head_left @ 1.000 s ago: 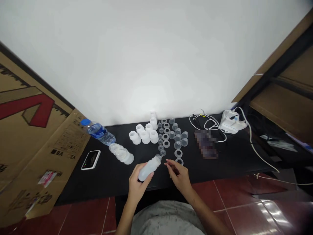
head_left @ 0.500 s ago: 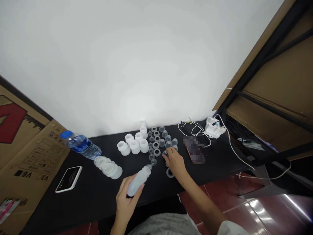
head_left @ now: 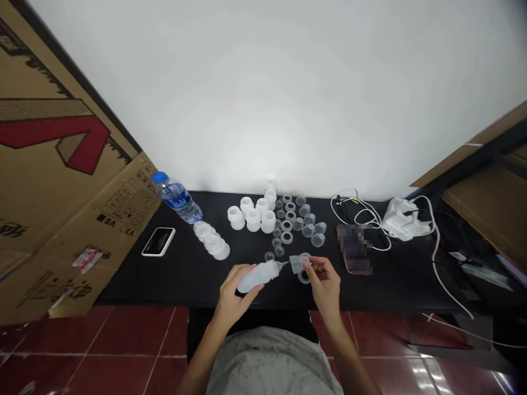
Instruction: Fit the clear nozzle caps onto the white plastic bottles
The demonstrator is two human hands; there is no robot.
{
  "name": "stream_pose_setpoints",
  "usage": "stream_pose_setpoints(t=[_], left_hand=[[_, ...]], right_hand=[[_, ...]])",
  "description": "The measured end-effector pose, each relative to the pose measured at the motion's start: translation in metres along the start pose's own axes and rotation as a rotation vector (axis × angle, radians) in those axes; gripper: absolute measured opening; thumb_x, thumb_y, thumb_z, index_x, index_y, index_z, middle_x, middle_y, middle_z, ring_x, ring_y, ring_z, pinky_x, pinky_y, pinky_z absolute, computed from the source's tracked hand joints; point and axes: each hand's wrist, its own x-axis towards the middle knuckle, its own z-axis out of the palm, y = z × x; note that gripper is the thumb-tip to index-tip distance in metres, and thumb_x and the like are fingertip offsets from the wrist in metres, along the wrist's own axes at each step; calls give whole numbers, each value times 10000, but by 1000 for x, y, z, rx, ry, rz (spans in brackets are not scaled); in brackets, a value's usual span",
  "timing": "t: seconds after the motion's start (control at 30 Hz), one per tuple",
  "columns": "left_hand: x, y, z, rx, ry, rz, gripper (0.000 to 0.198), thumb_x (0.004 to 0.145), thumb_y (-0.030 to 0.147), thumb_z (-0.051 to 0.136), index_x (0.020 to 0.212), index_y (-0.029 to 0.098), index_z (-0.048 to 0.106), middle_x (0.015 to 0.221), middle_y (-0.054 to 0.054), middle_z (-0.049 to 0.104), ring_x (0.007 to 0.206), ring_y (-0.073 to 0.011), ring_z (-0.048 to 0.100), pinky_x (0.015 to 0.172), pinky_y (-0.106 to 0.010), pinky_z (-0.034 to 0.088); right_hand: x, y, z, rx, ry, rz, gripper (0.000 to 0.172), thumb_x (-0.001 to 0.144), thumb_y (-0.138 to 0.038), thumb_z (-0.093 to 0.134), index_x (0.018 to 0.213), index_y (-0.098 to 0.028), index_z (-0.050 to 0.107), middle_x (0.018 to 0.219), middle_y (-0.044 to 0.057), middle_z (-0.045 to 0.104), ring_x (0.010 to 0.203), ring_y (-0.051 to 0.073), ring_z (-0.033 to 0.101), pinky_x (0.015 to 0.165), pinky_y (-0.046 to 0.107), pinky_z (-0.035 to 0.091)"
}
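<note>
- while the left hand [head_left: 234, 289] is curling its fingers and thumb around the body of a small white bottle [head_left: 256, 276], it is holding that bottle tipped on its side just above the black table [head_left: 181, 285], narrow tip pointing toward the right hand.
- the right hand [head_left: 326, 282] is pinching a small clear cap [head_left: 296, 263] between thumb and fingertips, its mouth facing the bottle's tip. whether cap and tip are touching or sitting just apart, i cannot tell.
- a clear ring [head_left: 303, 277] is showing just under the cap, close against the right fingers; cannot tell if they are touching it.
- just beyond both hands, loose clear caps and rings [head_left: 294, 222] are lying in rough rows. beside these, beyond the left hand, a cluster of white collars [head_left: 252, 218] is standing upright.
- beyond and left of the left hand, a nested row of cloudy cups [head_left: 212, 242] is lying on its side. further that way a phone [head_left: 158, 241] is lying face up and a water bottle [head_left: 177, 198] is lying on its side.
- beyond and right of the right hand, a blurred dark item [head_left: 354, 247], white cables [head_left: 354, 206] and a white charger [head_left: 401, 218] are sitting on the table.
- a cardboard box [head_left: 61, 164] is leaning well left of the left hand.
- progress, as a judgement: the bottle appears to be wearing its tip piece already, but the cap is not yet seated. no other assembled bottle is showing, and most loose parts are lying untouched, so the work is looking nearer its start than its end.
</note>
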Motion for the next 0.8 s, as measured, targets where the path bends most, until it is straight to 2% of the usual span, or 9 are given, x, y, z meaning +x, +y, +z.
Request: stream_pose_setpoints(t=[0.2, 0.33, 0.43, 0.57, 0.67, 0.8], left_hand=[[-2, -1, 0, -15, -41, -13, 388, 983, 330, 778, 1362, 253, 743, 1256, -125, 740, 1136, -281, 750, 966, -398, 631], [-2, -1, -1, -16, -56, -25, 380, 997, 326, 757, 1367, 240, 734, 1254, -136, 733, 1145, -284, 744, 975, -397, 627], [-2, -1, -3, -19, -60, -21, 355, 990, 338, 755, 1326, 224, 740, 1207, -132, 749, 1094, -282, 756, 933, -386, 635], [-1, -2, -6, -25, -64, 16, 312, 947, 351, 805, 1224, 215, 754, 1104, -103, 772, 980, -257, 767, 844, -349, 639], [-2, -1, -7, -23, -51, 24, 298, 930, 374, 822, 1170, 210, 757, 1050, -91, 780, 918, -244, 769, 803, -338, 639], [-1, 0, -7, -23, -26, 3, 300, 928, 428, 810, 1123, 205, 761, 1018, -88, 793, 879, -242, 777, 778, -338, 644]], right_hand=[[-3, -2, 18, -47, -59, -118, 343, 948, -523, 815, 1047, -197, 770, 715, -25, 585, 616, 157, 548, 575, 271, 474], [-14, -1, 29, -72, -83, -200, 270, 974, -475, 800, 1020, -209, 782, 761, -2, 641, 610, 152, 548, 576, 275, 470], [-23, 0, 35, -54, -75, -230, 214, 1001, -429, 778, 1043, -219, 774, 838, 21, 682, 625, 153, 561, 590, 283, 488], [-27, -4, 36, -38, -139, -294, 137, 998, -358, 782, 1061, -236, 777, 953, 40, 713, 637, 145, 585, 604, 288, 504], [-27, -8, 37, -32, -169, -282, 131, 1000, -364, 775, 1037, -238, 771, 903, 24, 688, 645, 147, 590, 591, 282, 493], [-29, -11, 38, -12, -199, -231, 170, 1011, -395, 756, 958, -233, 756, 789, -7, 601, 617, 144, 533, 565, 279, 448]])
